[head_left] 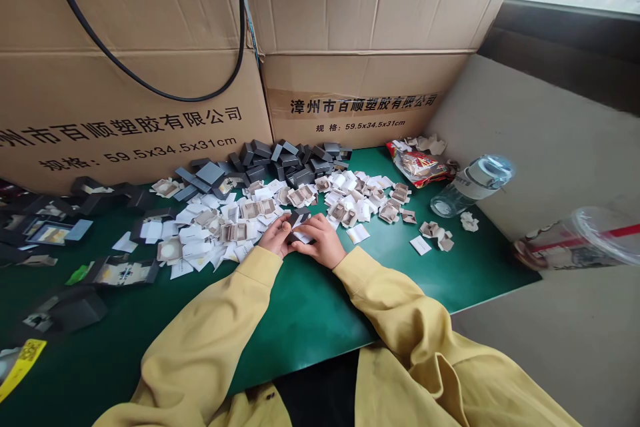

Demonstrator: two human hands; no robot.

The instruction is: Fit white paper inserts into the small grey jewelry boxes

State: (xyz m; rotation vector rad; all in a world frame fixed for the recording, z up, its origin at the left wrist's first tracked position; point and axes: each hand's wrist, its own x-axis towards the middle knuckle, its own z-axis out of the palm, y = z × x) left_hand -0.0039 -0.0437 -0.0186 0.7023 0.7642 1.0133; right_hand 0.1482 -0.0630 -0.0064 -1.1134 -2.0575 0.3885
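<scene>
Both hands meet over the green table [310, 307], in yellow sleeves. My left hand [275, 237] and my right hand [322, 240] are closed round a small dark grey box [298, 220] with a white card at its lower edge. Just beyond them lies a spread of white cards and beige inserts [235, 223]. Behind that sits a heap of small dark grey boxes [287, 161].
Large cardboard cartons [350, 47] wall off the back, with a black cable [150, 83] hanging across them. A clear bottle [473, 183] lies on its side at right beside a red snack packet [417, 167]. Open dark boxes [120, 271] lie at left. A plastic cup [580, 240] lies on the beige surface at right.
</scene>
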